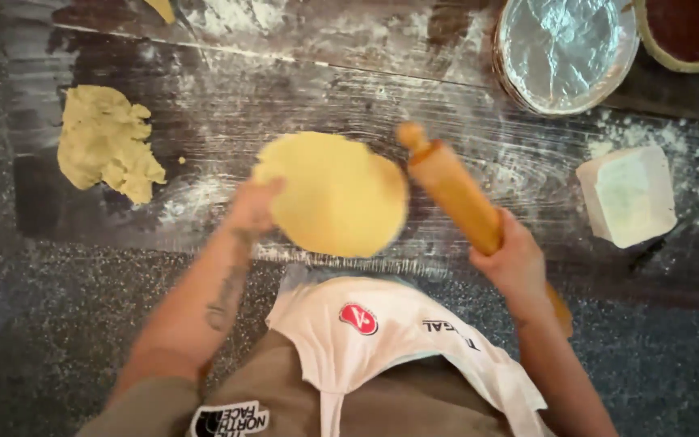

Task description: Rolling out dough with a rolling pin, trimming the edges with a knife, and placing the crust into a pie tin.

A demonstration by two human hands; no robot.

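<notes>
A round, flattened sheet of yellow dough point(335, 194) is over the floured dark wooden board point(301, 97), blurred with motion. My left hand point(254, 206) grips its left edge. A wooden rolling pin point(455, 194) slants from upper left to lower right, just right of the dough. My right hand point(511, 263) is closed around its lower part, near the handle. A white apron covers my front at the bottom of the view.
A rough lump of dough point(107, 144) lies at the left of the board. A foil-lined round pan point(566, 50) and a filled pie tin point(689, 31) stand at the back right. A white, flour-dusted block point(629, 194) sits right.
</notes>
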